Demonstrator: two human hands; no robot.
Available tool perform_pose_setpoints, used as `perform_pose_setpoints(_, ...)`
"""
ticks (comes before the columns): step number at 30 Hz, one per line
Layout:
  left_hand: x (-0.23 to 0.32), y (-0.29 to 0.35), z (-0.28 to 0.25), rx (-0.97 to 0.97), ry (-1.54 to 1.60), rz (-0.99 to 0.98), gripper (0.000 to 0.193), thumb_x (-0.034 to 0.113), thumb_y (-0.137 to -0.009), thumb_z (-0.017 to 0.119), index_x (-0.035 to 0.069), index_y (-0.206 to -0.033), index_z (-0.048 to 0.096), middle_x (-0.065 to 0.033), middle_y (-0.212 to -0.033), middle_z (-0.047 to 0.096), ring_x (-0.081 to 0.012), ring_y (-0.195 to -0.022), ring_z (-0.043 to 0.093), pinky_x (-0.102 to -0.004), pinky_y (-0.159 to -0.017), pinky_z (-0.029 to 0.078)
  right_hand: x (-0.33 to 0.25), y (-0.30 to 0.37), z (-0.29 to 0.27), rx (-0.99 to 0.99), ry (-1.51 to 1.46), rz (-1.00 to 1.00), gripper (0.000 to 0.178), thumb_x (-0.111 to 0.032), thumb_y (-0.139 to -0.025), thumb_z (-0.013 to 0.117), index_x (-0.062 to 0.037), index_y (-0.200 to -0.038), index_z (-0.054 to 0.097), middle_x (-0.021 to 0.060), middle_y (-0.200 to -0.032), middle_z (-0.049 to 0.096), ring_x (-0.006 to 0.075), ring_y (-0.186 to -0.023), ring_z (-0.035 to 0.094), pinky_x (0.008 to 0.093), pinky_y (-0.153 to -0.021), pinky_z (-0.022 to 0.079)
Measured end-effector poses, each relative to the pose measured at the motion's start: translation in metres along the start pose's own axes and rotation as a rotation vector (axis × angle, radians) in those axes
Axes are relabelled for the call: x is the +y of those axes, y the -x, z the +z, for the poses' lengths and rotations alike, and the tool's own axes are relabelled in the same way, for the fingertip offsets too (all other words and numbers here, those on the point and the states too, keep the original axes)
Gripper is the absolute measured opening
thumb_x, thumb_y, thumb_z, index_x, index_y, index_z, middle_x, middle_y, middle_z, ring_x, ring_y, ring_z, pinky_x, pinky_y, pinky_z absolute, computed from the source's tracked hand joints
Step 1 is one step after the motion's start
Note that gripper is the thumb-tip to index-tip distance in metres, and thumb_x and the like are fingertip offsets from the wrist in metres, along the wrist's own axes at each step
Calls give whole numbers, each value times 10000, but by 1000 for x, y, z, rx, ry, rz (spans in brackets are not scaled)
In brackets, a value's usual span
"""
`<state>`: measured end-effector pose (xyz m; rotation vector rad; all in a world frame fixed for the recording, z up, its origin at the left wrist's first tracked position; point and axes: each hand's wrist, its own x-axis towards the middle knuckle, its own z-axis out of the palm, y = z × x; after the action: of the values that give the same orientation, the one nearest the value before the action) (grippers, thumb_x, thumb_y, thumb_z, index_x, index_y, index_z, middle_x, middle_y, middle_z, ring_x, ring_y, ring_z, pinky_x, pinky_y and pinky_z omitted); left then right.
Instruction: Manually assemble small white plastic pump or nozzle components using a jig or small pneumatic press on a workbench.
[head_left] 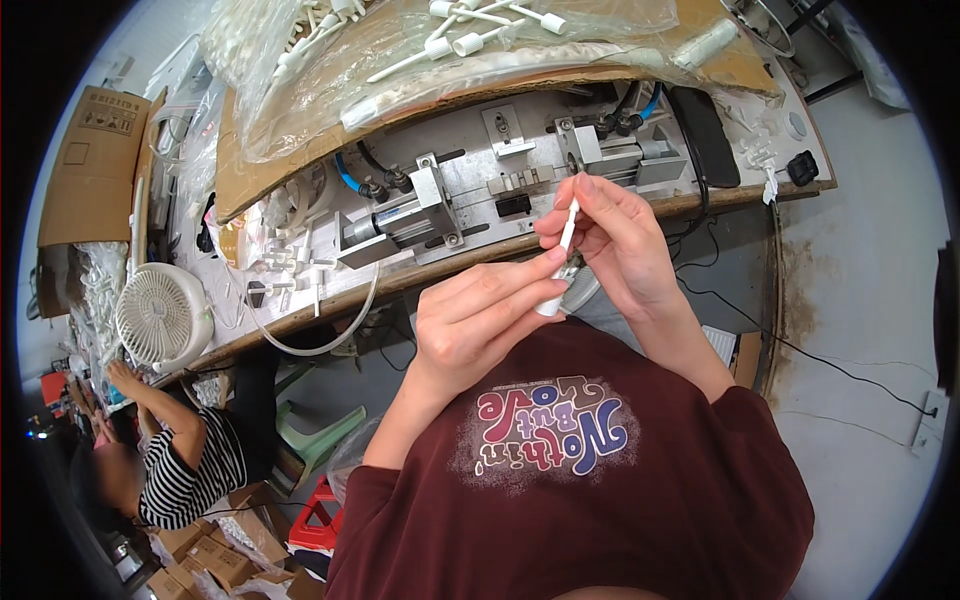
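Note:
A slim white plastic stick with a wider cylindrical cap is held between my two hands, slanting up and to the right. My left hand grips its lower, capped end between thumb and fingers. At the upper end, my right hand pinches the narrow tip with fingertips and thumb. Just beyond them on the bench is a metal clamping fixture, with a pneumatic cylinder block at its left and another cylinder block at its right.
Similar white capped sticks lie on plastic film over cardboard behind the fixture. Loose white parts sit at left near a white fan. A black phone-like slab lies at right. A co-worker in a striped shirt works at left.

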<state>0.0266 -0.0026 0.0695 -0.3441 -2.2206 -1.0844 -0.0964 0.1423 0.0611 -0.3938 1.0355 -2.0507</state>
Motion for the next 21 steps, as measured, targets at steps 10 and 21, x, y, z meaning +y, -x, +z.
perform_pose_setpoints(10, 0, 3, 6, 20, -54, -36, 300, 42, -682, 800, -5, -972, 738, -110, -1094, 714, -234, -876, 703, -315, -729, 564, 5, 2, 6, 87, 184, -42, 295, -278, -1009, 567, -11, -1061, 681, 116, -939, 727, 147, -854, 694, 260, -769, 524)
perform_pose_setpoints(21, -51, 26, 41, 41, -490, -180, 289, 96, -719, 801, 39, -994, 731, -71, -1172, 695, -182, -761, 660, -281, -657, 546, 23, 5, -21, 210, 568, -153, 227, -102, -972, 601, 10, -1168, 630, 84, -1050, 703, 89, -859, 644, 223, -746, 510)
